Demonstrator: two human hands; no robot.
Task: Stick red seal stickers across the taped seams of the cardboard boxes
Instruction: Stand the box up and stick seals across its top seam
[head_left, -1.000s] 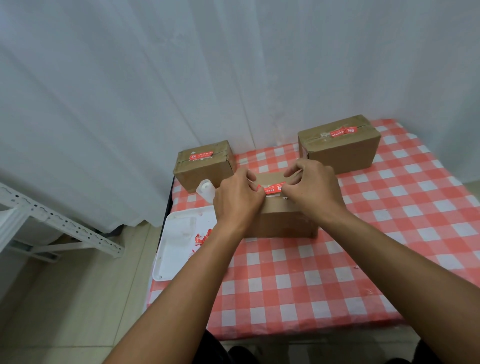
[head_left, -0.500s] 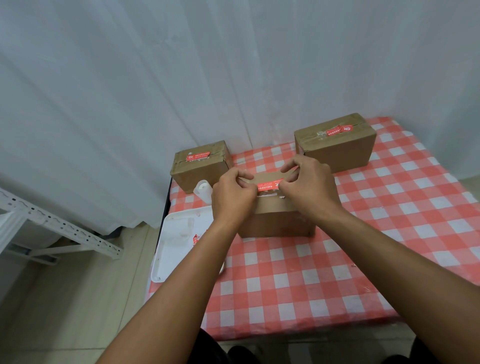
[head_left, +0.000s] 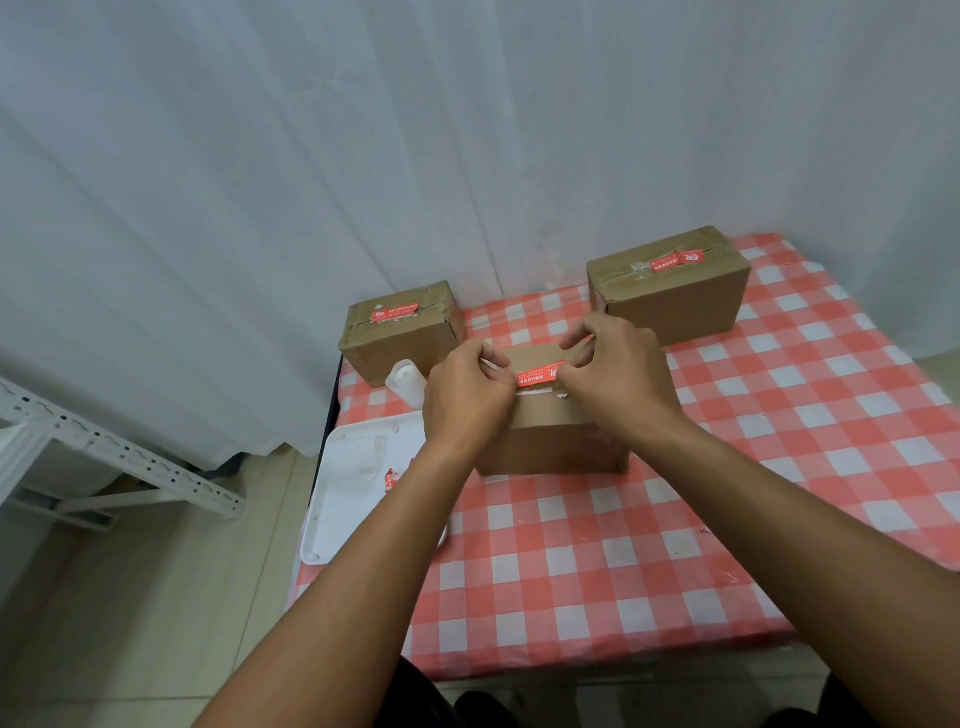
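Observation:
A cardboard box (head_left: 550, 441) stands in the middle of the checked table. Across its top lies a red seal sticker (head_left: 537, 375). My left hand (head_left: 465, 397) pinches the sticker's left end and my right hand (head_left: 618, 382) pinches its right end, both over the box top. Whether the sticker is fully stuck down is hidden by my fingers. Two more boxes stand behind: one at the back left (head_left: 402, 332) and one at the back right (head_left: 670, 286), each with a red sticker on its taped top.
A white tray (head_left: 345, 499) with red sticker scraps lies at the table's left edge, partly under my left forearm. A small white bottle (head_left: 405, 382) stands beside the back-left box. A white curtain hangs behind; a metal rack (head_left: 104, 457) stands on the floor at left.
Both hands stay on the sticker's ends over the middle box. The sticker lies a little flatter across the top; the view has shifted slightly.

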